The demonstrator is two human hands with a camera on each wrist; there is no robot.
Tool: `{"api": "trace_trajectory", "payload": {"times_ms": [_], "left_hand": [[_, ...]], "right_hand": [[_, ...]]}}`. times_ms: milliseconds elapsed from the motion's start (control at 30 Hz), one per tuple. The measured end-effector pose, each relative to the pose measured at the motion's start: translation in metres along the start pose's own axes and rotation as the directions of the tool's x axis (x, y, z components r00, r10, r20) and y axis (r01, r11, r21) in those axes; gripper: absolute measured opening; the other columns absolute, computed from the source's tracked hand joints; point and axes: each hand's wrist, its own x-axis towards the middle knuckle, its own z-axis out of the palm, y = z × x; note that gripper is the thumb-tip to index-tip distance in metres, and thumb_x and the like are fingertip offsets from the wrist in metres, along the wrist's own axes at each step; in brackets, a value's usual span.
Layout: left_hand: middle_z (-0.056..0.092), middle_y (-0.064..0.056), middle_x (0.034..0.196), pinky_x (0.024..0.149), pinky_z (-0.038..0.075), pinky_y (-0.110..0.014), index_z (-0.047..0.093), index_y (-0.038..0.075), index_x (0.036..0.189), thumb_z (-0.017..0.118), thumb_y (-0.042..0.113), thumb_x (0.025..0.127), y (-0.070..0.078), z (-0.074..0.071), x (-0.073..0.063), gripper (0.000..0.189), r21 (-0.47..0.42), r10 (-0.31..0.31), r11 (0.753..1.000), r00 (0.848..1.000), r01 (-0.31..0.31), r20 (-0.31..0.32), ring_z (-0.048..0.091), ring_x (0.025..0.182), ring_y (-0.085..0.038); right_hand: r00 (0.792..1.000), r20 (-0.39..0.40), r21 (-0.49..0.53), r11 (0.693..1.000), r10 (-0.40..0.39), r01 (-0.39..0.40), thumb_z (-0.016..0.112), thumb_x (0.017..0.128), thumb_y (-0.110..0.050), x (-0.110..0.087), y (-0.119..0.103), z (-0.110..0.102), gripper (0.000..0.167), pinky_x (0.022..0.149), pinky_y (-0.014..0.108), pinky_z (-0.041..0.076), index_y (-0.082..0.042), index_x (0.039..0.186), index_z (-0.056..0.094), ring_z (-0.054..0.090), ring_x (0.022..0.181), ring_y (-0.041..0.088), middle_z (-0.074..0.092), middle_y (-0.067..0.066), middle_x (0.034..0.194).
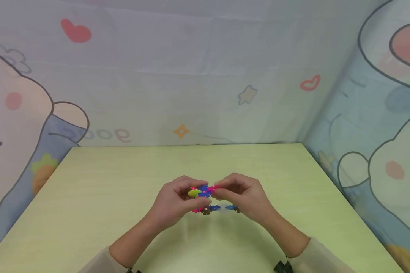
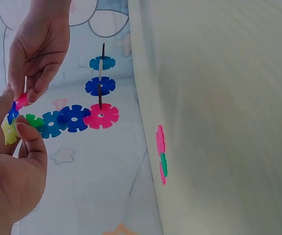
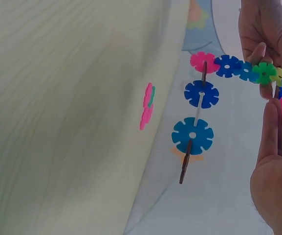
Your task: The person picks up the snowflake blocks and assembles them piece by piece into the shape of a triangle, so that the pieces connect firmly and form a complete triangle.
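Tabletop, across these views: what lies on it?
Pink and green pieces lie on the tabletop, seen in both wrist views. In the head view, the left hand, right hand and disc chain cover part of it, so whatever is behind them there cannot be seen.

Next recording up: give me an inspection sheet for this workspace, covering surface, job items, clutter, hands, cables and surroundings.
Surface: pale yellow-green table.
Job items: bent chain of coloured flower-shaped discs, held up by the hands.
Clutter: a flat pink-and-green piece, apparently lying on the table.
Left hand: fingers and thumb hold the chain.
Right hand: pinches a pink disc beside a blue one; fingers hide whether they are joined.
Cables: nothing seen.
Surroundings: cartoon-printed backdrop behind and at both sides.
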Motion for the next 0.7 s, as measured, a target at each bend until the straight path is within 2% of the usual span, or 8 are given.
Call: {"api": "trace_trajectory", "payload": {"times_ms": [133,267,367,567,700], "left_hand": [[0.073,-0.011,0.113,0.077,0.065,-0.027,0.081,0.017,0.129,0.091,0.023,0.093,-0.001,0.000,-0.001,0.037,0.000,0.010,1.000,1.000,-0.010,0.020,0.081,0.090,-0.029],[0.075,-0.009,0.109,0.073,0.063,-0.025,0.083,0.017,0.126,0.091,0.022,0.093,-0.002,-0.001,-0.001,0.034,0.027,0.019,0.999,1.000,-0.020,0.017,0.079,0.084,-0.024],[0.075,-0.008,0.107,0.071,0.061,-0.024,0.083,0.018,0.123,0.091,0.022,0.093,-0.002,-0.001,-0.001,0.032,0.058,0.030,0.998,0.999,-0.031,0.016,0.075,0.082,-0.018],[0.075,-0.008,0.109,0.070,0.060,-0.024,0.082,0.017,0.124,0.090,0.023,0.093,-0.004,-0.002,-0.001,0.032,0.077,0.029,0.997,0.999,-0.030,0.016,0.073,0.080,-0.019],[0.077,-0.007,0.110,0.064,0.055,-0.023,0.081,0.019,0.124,0.091,0.024,0.093,-0.004,-0.005,-0.003,0.033,0.082,0.005,0.997,1.000,-0.005,-0.004,0.070,0.076,-0.018]], "right_hand": [[1.000,0.007,-0.031,1.000,0.002,-0.002,0.079,0.101,-0.006,0.000,0.000,0.000,0.016,0.092,0.037,0.067,-0.001,0.116,0.077,0.083,0.099,0.029,0.080,0.003,0.106],[1.000,0.003,-0.083,0.996,0.016,-0.016,0.081,0.100,-0.008,-0.001,0.000,0.000,0.015,0.090,0.035,0.068,-0.008,0.114,0.079,0.081,0.100,0.033,0.080,0.007,0.108],[1.000,0.004,-0.130,0.991,0.025,-0.024,0.082,0.099,-0.010,-0.001,0.000,0.000,0.014,0.088,0.033,0.067,-0.012,0.113,0.080,0.081,0.098,0.031,0.080,0.008,0.108],[0.998,0.020,-0.224,0.973,0.057,-0.051,0.083,0.100,-0.017,0.000,-0.001,-0.003,0.014,0.087,0.032,0.066,-0.021,0.113,0.080,0.078,0.097,0.023,0.080,0.002,0.109],[0.996,0.013,-0.219,0.972,0.093,-0.087,0.082,0.101,-0.019,0.004,0.002,-0.010,0.017,0.087,0.032,0.066,-0.019,0.118,0.080,0.078,0.099,0.026,0.079,0.002,0.111]]}}
